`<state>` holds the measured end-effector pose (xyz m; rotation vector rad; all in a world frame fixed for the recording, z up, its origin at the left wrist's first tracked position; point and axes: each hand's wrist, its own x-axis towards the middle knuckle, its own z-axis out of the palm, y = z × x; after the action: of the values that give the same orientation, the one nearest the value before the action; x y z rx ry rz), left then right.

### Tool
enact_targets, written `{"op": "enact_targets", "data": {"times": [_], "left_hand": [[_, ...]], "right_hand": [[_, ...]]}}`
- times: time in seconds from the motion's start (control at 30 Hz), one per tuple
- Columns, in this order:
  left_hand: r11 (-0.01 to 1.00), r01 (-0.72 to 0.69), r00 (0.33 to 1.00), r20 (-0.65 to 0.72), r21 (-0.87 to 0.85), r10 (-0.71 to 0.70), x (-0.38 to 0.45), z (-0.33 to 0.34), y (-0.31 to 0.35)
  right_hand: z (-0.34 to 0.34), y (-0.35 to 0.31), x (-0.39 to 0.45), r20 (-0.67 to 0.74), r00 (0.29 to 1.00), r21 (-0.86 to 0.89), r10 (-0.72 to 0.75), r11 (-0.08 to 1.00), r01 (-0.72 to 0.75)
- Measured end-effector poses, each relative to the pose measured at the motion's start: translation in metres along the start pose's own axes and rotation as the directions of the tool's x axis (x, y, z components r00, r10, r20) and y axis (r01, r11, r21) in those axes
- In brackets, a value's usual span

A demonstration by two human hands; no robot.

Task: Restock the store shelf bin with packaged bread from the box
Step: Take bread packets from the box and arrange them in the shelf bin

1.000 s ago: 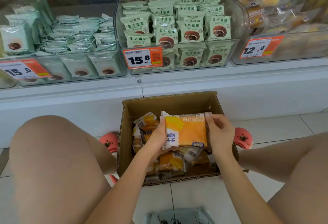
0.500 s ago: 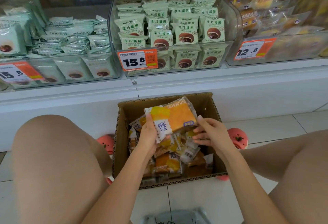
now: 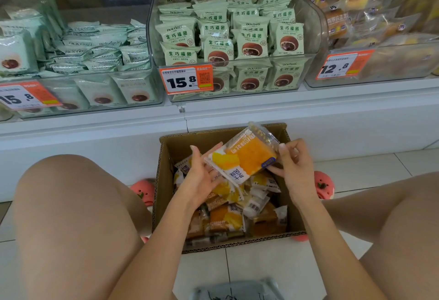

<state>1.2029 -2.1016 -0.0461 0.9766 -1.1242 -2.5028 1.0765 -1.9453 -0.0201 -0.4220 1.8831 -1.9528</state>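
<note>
Head view: I watched a person crouched before an open brown cardboard box (image 3: pixel 164 195) on the tiled floor, both hands raised over it. The left hand (image 3: pixel 202 176) held a clear-wrapped orange and white bread packet (image 3: pixel 244 157) from below, palm turned up, its fingers (image 3: pixel 195 155) reaching up along the packet's left edge. The right hand (image 3: pixel 293 169) pinched the packet's right edge, its fingers (image 3: pixel 283 150) curled round the wrapper. The packet sat tilted between the two sets of fingers, above the box and clear of the loose orange bread packets (image 3: pixel 225 221) heaped beneath the palms. Beyond the fingertips, on the white shelf (image 3: pixel 308 109), stood a clear plastic bin of pale green bun packets (image 3: pixel 237 38) with an orange 15.8 price tag (image 3: pixel 186 79). To the right of the right hand's fingers and higher, I saw a clear bin of wrapped yellow bread (image 3: pixel 380 26) carrying a 12.8 price tag (image 3: pixel 339 65).
</note>
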Motion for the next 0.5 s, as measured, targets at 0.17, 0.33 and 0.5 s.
{"op": "enact_targets", "data": {"times": [0.17, 0.33, 0.5], "left_hand": [[0.947, 0.269, 0.911, 0.364, -0.177, -0.191, -0.01, -0.002, -0.001], [0.945, 0.197, 0.909, 0.312, 0.263, -0.276, -0.016, 0.025, -0.014], [0.984, 0.166, 0.975, 0.137, 0.063, -0.173, -0.013, 0.024, -0.015]], "right_hand": [[-0.003, -0.02, 0.009, -0.049, 0.996, -0.025, -0.073, 0.997, 0.072], [0.014, -0.016, 0.01, 0.043, 0.988, -0.288, -0.147, 0.945, 0.153], [0.008, 0.001, -0.001, 0.065, 0.984, -0.264, 0.167, 0.954, -0.144]]}}
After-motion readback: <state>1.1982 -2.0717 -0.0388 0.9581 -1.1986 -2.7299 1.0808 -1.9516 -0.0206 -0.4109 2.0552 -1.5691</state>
